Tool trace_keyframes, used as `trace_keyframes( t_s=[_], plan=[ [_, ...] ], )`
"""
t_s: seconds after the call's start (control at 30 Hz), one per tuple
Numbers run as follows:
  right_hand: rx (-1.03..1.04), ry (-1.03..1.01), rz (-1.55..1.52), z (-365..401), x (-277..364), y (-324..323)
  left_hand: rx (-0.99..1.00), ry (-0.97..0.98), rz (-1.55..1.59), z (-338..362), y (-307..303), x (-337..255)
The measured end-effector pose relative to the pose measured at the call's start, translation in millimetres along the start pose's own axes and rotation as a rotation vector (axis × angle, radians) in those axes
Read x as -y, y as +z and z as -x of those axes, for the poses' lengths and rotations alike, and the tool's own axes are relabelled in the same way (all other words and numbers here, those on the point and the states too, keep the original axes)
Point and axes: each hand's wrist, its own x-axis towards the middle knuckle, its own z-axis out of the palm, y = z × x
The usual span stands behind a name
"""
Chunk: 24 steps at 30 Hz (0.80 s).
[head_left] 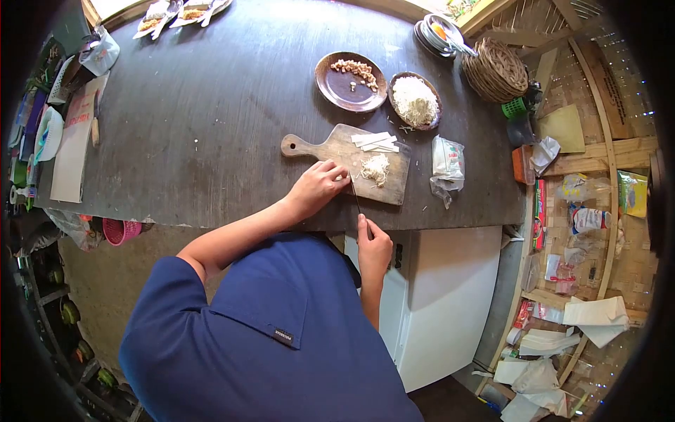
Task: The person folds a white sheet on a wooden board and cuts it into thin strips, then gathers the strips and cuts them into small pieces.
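On the wooden cutting board (330, 149) lie several flat white strips (376, 142) and a small heap of fine white shreds (375, 169). My left hand (320, 186) is at the board's near left edge, its fingers bunched and pressed down on something pale that they mostly cover. A knife (356, 200) is in my right hand (375, 246), which is closed round the handle by the table edge. The blade points away from me and its tip end is close beside my left fingertips. A plastic packet (448, 163) of white contents sits right of the board.
Beyond the board stand a brown plate (336, 90) with small brown pieces and a bowl (439, 112) heaped with white shreds. Stacked dishes (430, 41) and wicker plates (494, 69) are at the back right. A white appliance (450, 295) stands below the table edge.
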Motion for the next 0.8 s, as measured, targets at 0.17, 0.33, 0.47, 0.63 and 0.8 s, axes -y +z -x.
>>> trace_keyframes(
  t_s=[0.17,0.33,0.47,0.63,0.8],
  plan=[
    [-0.012,-0.034,-0.029,-23,9,8,0.001,0.004,-0.013,0,1,0],
    [-0.069,-0.078,-0.183,-4,1,2,-0.018,0.009,0.013,1,3,3],
    [-0.112,-0.154,-0.089,3,-20,11,-0.015,-0.026,0.018,2,2,1],
    [-0.017,-0.005,-0.197,-4,-2,13,-0.009,0.001,-0.018,-1,0,0],
    [-0.066,-0.068,-0.084,-20,12,16,-0.007,0.015,0.038,3,5,3]
  ],
)
